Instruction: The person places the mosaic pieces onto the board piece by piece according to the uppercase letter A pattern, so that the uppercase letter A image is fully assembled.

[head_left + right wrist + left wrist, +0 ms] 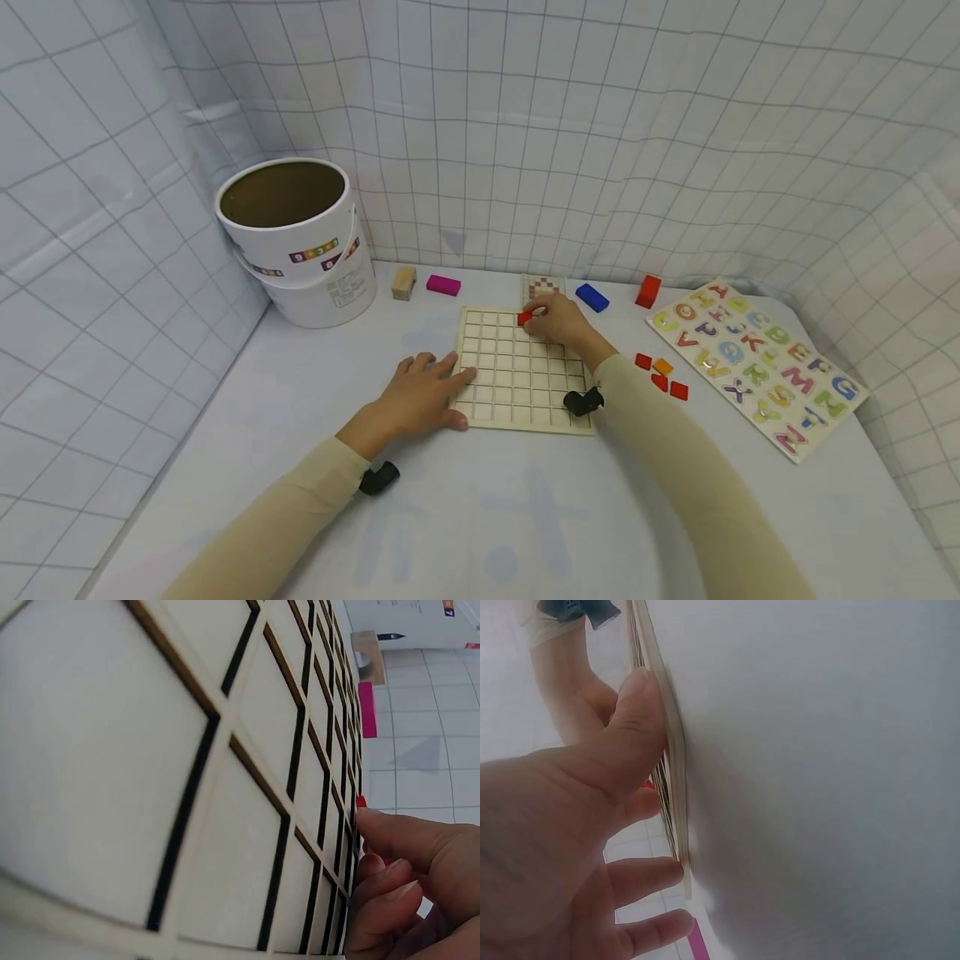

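Observation:
A pale wooden grid board (510, 379) lies flat on the table in the head view. My right hand (561, 321) pinches a small red tile (524, 318) between thumb and fingers at the board's far row. In the right wrist view only a sliver of that red tile (361, 801) shows beyond the grid lines. Fingers spread, my left hand (420, 396) rests along the board's left edge. The left wrist view has its thumb (639, 701) against the side of the board (676, 772). Behind the right hand sits a small patterned card (543, 285), partly covered.
Right of the board lie several loose tiles, among them a red tile (678, 391) and an orange tile (662, 367). An alphabet puzzle board (757, 367) is farther right. Along the back stand a white bucket (322, 287), wooden block (403, 283), magenta block (443, 285), blue block (592, 297) and red block (648, 292).

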A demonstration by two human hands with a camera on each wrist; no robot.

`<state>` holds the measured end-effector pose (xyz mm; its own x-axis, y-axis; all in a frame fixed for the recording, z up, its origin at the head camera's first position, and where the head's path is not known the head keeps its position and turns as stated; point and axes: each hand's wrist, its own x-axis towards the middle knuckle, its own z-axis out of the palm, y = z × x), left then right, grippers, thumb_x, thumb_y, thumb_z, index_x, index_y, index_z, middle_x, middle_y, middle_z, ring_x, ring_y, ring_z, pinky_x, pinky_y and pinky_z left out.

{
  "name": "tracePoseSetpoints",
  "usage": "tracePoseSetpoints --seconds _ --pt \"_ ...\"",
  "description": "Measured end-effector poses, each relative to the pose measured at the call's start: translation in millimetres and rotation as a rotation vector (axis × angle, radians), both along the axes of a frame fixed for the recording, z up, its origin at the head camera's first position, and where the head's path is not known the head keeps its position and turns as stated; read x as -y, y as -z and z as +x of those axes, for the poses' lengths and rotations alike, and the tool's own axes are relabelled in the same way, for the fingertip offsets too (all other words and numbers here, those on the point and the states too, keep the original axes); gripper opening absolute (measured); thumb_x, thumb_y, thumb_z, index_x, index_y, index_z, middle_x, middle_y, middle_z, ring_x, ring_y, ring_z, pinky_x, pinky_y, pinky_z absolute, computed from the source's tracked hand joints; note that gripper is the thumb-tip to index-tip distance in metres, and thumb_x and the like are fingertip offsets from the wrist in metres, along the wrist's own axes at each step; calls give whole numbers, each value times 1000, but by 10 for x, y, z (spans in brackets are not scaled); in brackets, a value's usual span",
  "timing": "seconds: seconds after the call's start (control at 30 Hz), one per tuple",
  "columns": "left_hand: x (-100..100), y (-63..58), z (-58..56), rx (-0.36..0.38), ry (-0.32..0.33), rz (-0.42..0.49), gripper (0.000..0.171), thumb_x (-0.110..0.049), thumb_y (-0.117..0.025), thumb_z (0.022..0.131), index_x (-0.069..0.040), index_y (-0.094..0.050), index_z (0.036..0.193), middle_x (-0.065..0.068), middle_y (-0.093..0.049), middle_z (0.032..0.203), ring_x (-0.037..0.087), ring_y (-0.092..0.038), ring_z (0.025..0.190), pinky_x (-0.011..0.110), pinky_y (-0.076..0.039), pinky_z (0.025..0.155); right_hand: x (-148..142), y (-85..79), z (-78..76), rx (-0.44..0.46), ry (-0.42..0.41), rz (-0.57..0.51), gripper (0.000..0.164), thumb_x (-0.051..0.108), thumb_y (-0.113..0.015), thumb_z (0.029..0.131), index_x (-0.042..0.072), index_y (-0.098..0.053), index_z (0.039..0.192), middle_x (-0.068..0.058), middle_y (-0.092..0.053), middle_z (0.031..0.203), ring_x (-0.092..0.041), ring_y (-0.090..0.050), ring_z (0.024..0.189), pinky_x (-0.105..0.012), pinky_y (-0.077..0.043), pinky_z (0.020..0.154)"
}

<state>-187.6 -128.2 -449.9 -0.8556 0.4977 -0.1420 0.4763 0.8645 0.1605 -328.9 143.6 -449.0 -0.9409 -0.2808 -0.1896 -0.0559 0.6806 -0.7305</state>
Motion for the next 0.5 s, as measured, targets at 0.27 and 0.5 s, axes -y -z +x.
tracePoseSetpoints --seconds 0.27,0.5 --pt "9 20 11 13 6 0 85 -61 -69 87 -25 -41 158 16 -34 164 46 -33 144 68 -25 114 61 34 22 -71 9 69 37 19 -73 94 12 -70 130 -12 -65 120 -26 -59 94 -37 -49 76" --pt "3 16 2 22 6 -2 85 -61 -70 87 -25 -40 158 16 -34 164 46 -33 145 68 -26 114 67 -3 73 -117 -33 121 43 21 -71 95 11 -66 137 -15 -69 120 -26 -62 94 -37 -49 76"
